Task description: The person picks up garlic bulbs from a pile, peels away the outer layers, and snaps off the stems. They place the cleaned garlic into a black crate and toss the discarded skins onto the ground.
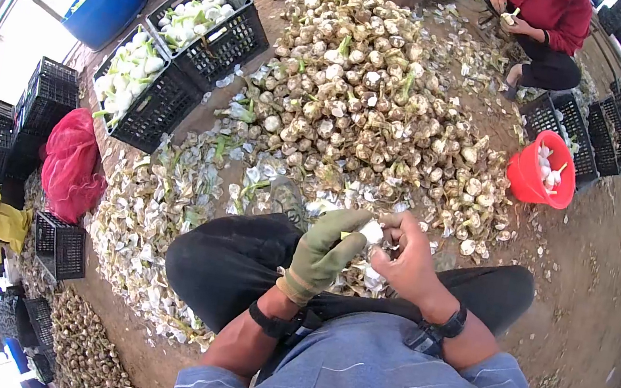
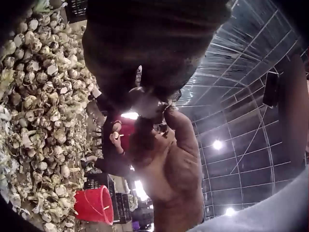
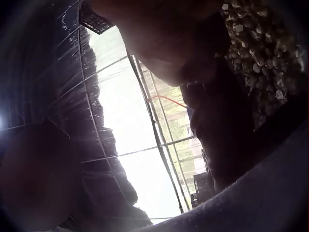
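In the head view a white garlic bulb (image 1: 372, 231) is held between both hands, above the seated person's lap. The left hand (image 1: 324, 251), in a green glove, grips it from the left. Bare, the right hand (image 1: 409, 261) has its thumb and curled fingers at the bulb's other side, pinching at its skin. From the left wrist, the pale bulb (image 2: 147, 104) shows blurred below the dark glove, with the right hand (image 2: 176, 169) close against it. The right wrist view is dark around the hands and hides the bulb.
A large heap of unpeeled garlic (image 1: 366, 90) lies ahead, with peeled skins (image 1: 151, 242) on the ground at left. Black crates (image 1: 225, 41) of cleaned garlic stand front left. A red bucket (image 1: 526, 174) with bulbs is at right, near another person (image 1: 548, 25) handling garlic.
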`<state>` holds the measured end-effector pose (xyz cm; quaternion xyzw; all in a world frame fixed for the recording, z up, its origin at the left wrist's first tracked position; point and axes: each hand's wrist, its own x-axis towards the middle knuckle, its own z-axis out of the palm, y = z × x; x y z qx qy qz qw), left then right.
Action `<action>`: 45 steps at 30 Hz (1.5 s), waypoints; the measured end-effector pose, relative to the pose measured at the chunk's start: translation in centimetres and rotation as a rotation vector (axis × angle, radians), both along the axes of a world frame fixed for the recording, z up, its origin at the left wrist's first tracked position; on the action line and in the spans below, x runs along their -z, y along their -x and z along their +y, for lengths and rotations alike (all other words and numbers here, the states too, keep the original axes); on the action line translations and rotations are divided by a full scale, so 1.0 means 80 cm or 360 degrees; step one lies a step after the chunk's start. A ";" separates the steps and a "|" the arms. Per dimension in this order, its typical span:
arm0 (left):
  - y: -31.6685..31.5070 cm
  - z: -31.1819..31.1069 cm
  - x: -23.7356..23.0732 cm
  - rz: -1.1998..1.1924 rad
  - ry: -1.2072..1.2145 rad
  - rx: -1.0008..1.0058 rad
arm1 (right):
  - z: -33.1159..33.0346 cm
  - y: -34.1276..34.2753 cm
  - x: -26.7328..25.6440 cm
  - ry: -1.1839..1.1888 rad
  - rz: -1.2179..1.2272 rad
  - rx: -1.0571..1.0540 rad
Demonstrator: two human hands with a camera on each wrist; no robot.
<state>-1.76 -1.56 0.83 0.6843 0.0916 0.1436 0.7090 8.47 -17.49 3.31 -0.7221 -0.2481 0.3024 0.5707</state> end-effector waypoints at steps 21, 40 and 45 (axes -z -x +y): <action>-0.002 -0.003 -0.003 0.0313 0.0521 -0.0162 | -0.007 -0.009 0.006 -0.0001 0.0402 0.0058; -0.111 0.194 -0.136 0.0088 0.1054 -0.0349 | -0.065 -0.147 0.278 0.1241 -0.0473 -0.0247; -0.108 0.093 -0.122 0.0167 0.0809 -0.0418 | -0.122 -0.227 0.334 0.1214 -0.0530 -0.0421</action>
